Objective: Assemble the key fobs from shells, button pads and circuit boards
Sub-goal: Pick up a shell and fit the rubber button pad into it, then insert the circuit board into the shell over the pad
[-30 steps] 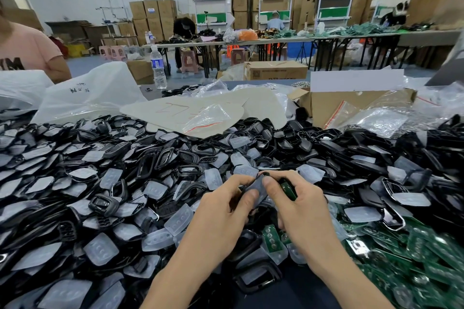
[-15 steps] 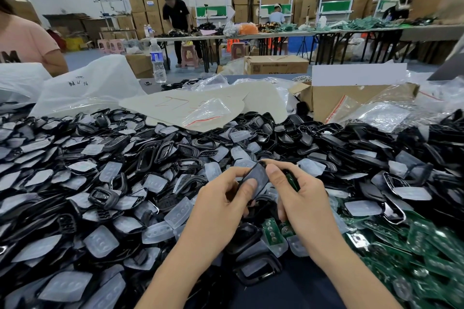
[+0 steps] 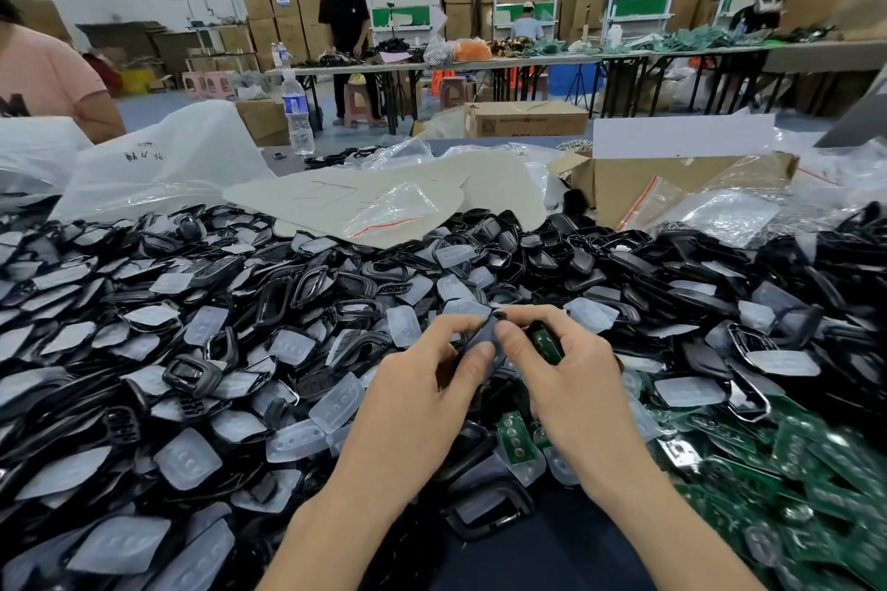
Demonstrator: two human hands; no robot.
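The half-built key fob now stands tipped up between the left hand and the right hand, its flat grey face turned to the camera. The right thumb has slid across beside the left one. Behind, a worker in black, bent over a second ago, stands upright.

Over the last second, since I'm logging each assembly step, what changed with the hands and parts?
The dark shell piece pinched between the left hand and right hand tipped up toward the camera. At the far table, the person in black straightened up. Unchanged: both grips, the green circuit board under the right fingers, the parts pile.
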